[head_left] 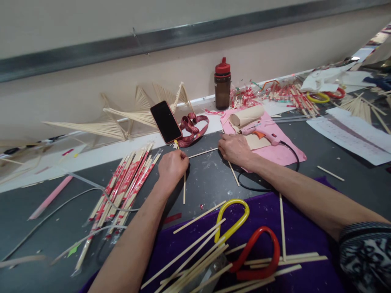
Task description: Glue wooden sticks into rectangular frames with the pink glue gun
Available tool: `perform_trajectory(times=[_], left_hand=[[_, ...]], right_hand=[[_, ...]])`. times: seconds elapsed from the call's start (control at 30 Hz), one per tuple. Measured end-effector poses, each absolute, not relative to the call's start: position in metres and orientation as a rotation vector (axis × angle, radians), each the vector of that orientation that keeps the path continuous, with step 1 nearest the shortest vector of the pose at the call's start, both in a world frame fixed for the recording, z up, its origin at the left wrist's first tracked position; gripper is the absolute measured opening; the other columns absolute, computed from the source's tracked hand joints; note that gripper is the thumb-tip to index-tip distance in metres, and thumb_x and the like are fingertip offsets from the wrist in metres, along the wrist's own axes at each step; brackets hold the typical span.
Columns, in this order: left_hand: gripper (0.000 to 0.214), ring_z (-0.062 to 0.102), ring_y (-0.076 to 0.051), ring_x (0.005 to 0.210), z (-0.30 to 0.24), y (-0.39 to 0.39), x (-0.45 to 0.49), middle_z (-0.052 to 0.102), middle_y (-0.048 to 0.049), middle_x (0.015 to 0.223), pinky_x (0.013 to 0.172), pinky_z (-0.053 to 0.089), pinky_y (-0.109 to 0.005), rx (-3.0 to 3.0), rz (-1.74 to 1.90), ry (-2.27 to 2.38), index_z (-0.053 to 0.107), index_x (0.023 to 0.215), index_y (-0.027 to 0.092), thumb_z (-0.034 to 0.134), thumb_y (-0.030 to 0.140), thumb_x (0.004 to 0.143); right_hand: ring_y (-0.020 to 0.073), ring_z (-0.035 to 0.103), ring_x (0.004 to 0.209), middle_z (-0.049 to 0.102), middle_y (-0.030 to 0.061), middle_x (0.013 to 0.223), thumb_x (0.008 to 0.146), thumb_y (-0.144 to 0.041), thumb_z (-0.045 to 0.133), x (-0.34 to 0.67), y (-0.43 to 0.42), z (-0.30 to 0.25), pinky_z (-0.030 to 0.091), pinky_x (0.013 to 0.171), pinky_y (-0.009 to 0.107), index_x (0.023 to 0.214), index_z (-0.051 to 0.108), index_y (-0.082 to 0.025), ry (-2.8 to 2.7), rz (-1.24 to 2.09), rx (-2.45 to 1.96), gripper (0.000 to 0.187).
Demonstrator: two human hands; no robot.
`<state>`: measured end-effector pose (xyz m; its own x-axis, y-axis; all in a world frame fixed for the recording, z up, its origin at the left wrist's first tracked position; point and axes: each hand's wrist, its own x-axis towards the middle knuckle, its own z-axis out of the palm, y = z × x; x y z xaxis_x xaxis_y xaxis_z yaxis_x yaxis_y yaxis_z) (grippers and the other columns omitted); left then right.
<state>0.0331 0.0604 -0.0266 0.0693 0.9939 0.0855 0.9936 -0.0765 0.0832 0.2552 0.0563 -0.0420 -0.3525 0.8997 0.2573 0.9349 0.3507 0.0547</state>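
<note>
My left hand point(172, 166) is closed in a pinch on the left end of a thin wooden chopstick point(204, 153). At the stick's other end, my right hand point(236, 149) has its fingers curled down on it. A second chopstick point(184, 188) extends toward me from below my left hand, and a third slanting chopstick point(233, 174) comes out beneath my right hand. Just beyond my right hand lies a pink glue gun point(269, 133) on a pink cloth point(291, 154). A phone point(166, 122) and a dark red lanyard point(195, 130) sit behind my left hand.
Scissors with yellow point(233, 219) and red handles lie among loose chopsticks point(195, 260) on purple cloth point(311, 228). Wrapped chopsticks point(122, 187) are at left. Against the wall stand fan-like stick structures point(122, 122) and a bottle point(222, 87). A black cord point(297, 156) loops right.
</note>
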Motion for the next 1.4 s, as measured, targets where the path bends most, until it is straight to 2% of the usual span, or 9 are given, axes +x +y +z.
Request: perform_trajectory(times=[0.33,0.47,0.67,0.8,0.9,1.17,1.4], left_hand=[[0.028,0.065,-0.026,0.083,-0.024,0.06,0.034,0.072,-0.0101,0.085,0.069,0.043,-0.032,2.257,0.238,2.109,0.07,0.083,0.019,0.047,0.031,0.075],[0.032,0.065,-0.024,0.082,-0.02,0.059,0.03,0.073,-0.0087,0.086,0.069,0.043,-0.029,2.244,0.281,2.053,0.072,0.082,0.019,0.046,0.036,0.078],[0.047,0.062,-0.014,0.057,-0.02,0.061,0.015,0.069,-0.0009,0.06,0.061,0.043,-0.022,2.168,0.32,1.985,0.073,0.08,0.02,0.032,0.042,0.086],[0.038,0.066,-0.017,0.074,-0.019,0.062,0.011,0.073,-0.0022,0.077,0.068,0.044,-0.024,2.181,0.327,2.029,0.073,0.094,0.021,0.04,0.037,0.083],[0.033,0.065,-0.02,0.086,-0.018,0.06,0.014,0.074,-0.003,0.091,0.073,0.044,-0.026,2.23,0.297,2.017,0.073,0.094,0.023,0.046,0.034,0.079],[0.028,0.064,-0.023,0.084,-0.021,0.054,0.025,0.073,-0.0059,0.088,0.068,0.044,-0.029,2.286,0.242,2.072,0.072,0.087,0.022,0.049,0.036,0.077],[0.028,0.064,-0.022,0.085,-0.023,0.054,0.027,0.072,-0.0072,0.091,0.073,0.045,-0.029,2.293,0.216,2.086,0.071,0.088,0.021,0.048,0.034,0.079]], right_hand=[[0.0221,0.059,0.086,0.064,0.0127,0.101,0.09,-0.027,0.037,0.254,0.058,-0.042,0.037,0.067,0.031,0.088,0.067,-0.016,-2.444,-0.281,-1.71,0.031],[0.0218,0.059,0.086,0.065,0.0126,0.1,0.09,-0.028,0.038,0.255,0.056,-0.043,0.036,0.069,0.031,0.087,0.068,-0.016,-2.438,-0.295,-1.708,0.032],[0.0223,0.058,0.084,0.065,0.013,0.1,0.091,-0.024,0.036,0.254,0.052,-0.044,0.034,0.068,0.033,0.089,0.067,-0.016,-2.422,-0.33,-1.681,0.032],[0.022,0.055,0.082,0.064,0.0131,0.094,0.091,-0.023,0.036,0.254,0.05,-0.044,0.03,0.066,0.033,0.088,0.065,-0.015,-2.429,-0.384,-1.631,0.03],[0.0225,0.053,0.084,0.063,0.0129,0.092,0.09,-0.021,0.037,0.254,0.05,-0.043,0.028,0.067,0.033,0.088,0.064,-0.015,-2.428,-0.408,-1.608,0.028],[0.0238,0.052,0.085,0.064,0.0121,0.096,0.09,-0.021,0.037,0.254,0.05,-0.043,0.026,0.071,0.036,0.087,0.064,-0.015,-2.473,-0.406,-1.583,0.028],[0.0233,0.052,0.088,0.064,0.0123,0.092,0.088,-0.022,0.04,0.252,0.049,-0.04,0.028,0.073,0.035,0.087,0.064,-0.016,-2.49,-0.347,-1.616,0.026]])
